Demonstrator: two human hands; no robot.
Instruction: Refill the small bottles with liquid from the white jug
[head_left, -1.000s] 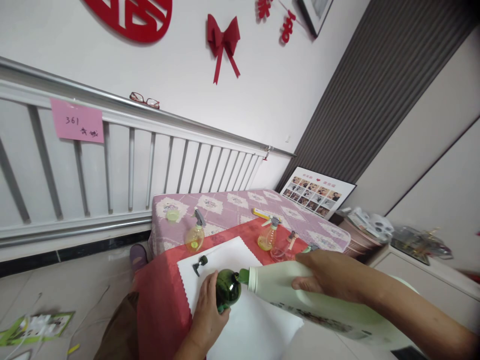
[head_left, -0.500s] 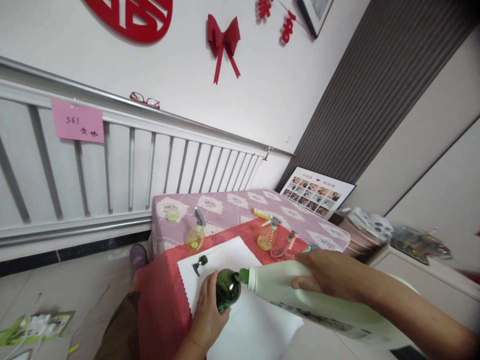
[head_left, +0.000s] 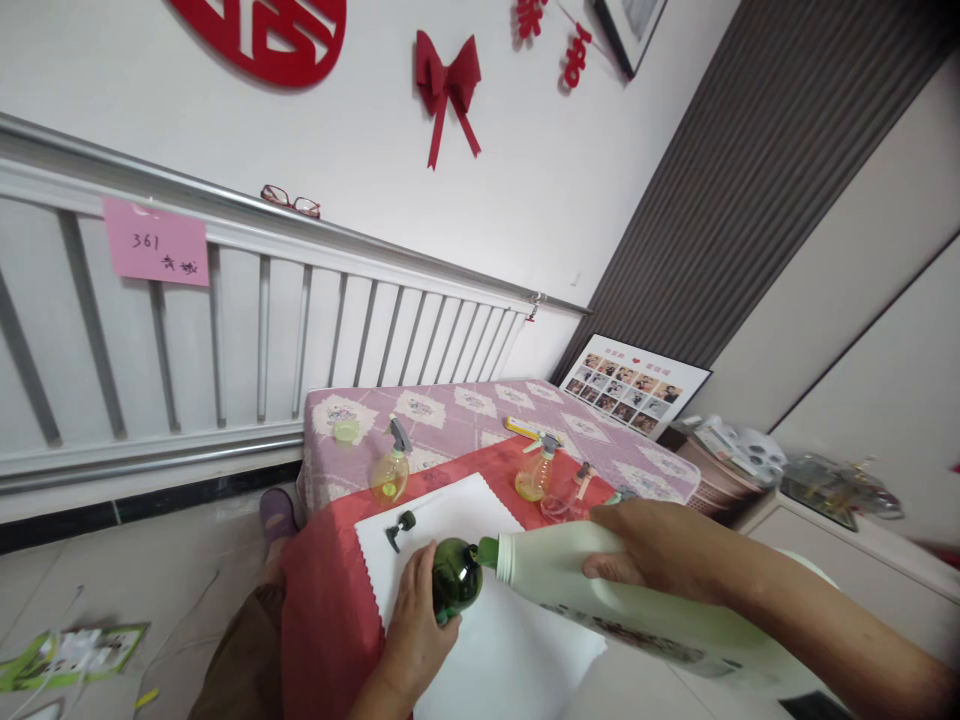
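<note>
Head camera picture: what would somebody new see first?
First comes the big white jug, tipped in the right hand at the bottom middle, its green spout at the mouth of the round green bottle that the left hand grips over the white mat. High on the wall hangs a red bow.

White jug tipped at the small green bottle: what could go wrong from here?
1. The white jug is far bigger than the green bottle. Its spout meets a narrow neck, so liquid may overflow onto the white sheet.
2. Only the left hand steadies the green bottle, which might tip.
</note>
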